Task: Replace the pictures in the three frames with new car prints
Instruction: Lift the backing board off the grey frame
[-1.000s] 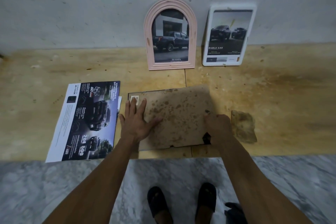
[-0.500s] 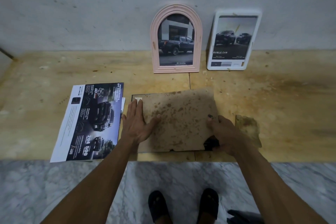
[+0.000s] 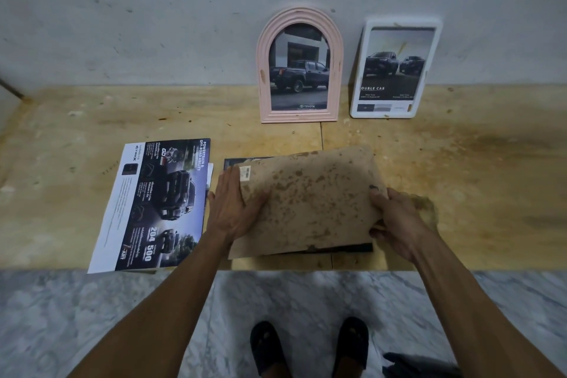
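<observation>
stained cardboard backing lifting off third frame, both hands clamped on its edges, two frames beyond already showing car prints.

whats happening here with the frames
A person is holding the stained backing board of a dark frame lying face down, left hand and right hand on its side edges. A pink arched frame and white frame lean on the wall with truck prints; a car brochure lies left.
</observation>
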Tool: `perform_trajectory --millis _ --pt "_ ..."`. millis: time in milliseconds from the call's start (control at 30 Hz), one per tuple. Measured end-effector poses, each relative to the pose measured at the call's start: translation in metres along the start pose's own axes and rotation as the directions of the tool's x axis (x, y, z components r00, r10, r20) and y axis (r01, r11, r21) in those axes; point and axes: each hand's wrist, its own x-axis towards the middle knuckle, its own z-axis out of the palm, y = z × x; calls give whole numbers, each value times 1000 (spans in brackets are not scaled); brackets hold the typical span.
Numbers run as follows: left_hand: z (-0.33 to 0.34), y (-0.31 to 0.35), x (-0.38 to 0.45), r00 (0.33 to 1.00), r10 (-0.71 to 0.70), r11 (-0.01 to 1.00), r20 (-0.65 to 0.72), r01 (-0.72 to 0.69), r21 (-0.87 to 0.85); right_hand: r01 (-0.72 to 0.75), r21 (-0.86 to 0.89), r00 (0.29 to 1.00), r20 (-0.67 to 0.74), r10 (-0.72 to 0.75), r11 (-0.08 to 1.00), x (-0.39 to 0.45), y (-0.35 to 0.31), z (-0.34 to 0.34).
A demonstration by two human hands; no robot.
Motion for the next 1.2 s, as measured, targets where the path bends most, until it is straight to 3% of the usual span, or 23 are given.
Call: perform_trajectory --millis 133,233,333,467,633,767,933,1100,1200 --pt "-25 18 -1 996 -11 1000 -94 11 -7 12 83 1000 -4 -12 996 -14 -9 0" --pt "-48 46 -8 984 -58 983 -166 27 -183 7 128 1000 -14 -5 992 -25 -20 -3" --pt "-55 77 -11 985 -117 941 -129 69 -331 55 107 997 -58 -49 993 -30 -30 -15" --pt "-39 125 -11 997 -71 906 -28 53 -419 165 63 974 -168 -152 984 -26 -43 -52" --pt "8 188 0 996 -3 923 92 38 -382 269 -328 889 -278 -365 906 -4 -60 -125" --pt "62 229 18 989 -34 953 143 75 -293 188 -518 852 -337 -400 835 30 -66 -178" --pt "126 252 45 980 -108 968 167 142 -206 11 -564 856 -422 -299 826 83 -66 -212" --pt "157 265 65 970 -136 962 203 178 -206 -43 -586 871 -419 -257 809 125 -54 -222" --pt "170 264 72 975 -138 972 175 167 -165 -64 -705 870 -386 -306 707 137 -50 -221"
